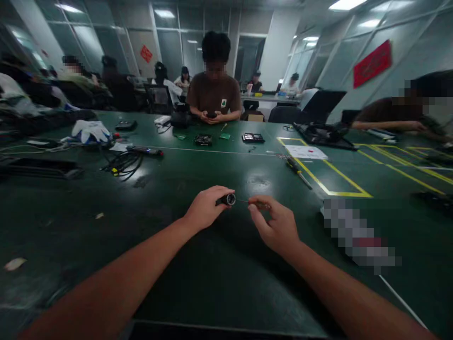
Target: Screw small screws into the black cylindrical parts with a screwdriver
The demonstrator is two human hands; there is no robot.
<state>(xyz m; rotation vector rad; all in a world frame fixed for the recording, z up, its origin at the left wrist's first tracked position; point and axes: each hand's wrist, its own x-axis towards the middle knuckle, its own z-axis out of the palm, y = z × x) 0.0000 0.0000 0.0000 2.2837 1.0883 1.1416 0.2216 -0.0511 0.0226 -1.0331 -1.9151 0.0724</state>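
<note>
My left hand [208,205] is closed around a short black cylinder [230,199], and the round, silvery-rimmed open end of it faces right. Just across from it, my right hand [274,222] pinches a thin metal tool [260,205] between thumb and fingers. A fine tip from this tool points left, close to the cylinder's open end; I cannot tell whether they touch. What kind of tool it is stays unclear, since the fingers cover most of it. Both hands are just above the dark green table [198,283].
A screwdriver [299,172] lies beyond my right hand, beside a yellow-taped rectangle [348,193] and paper [306,152]. At the left are cables [123,163], white gloves [91,131] and a dark flat device [38,166]. Opposite sits a person [215,89], with electronic parts [203,139] in front.
</note>
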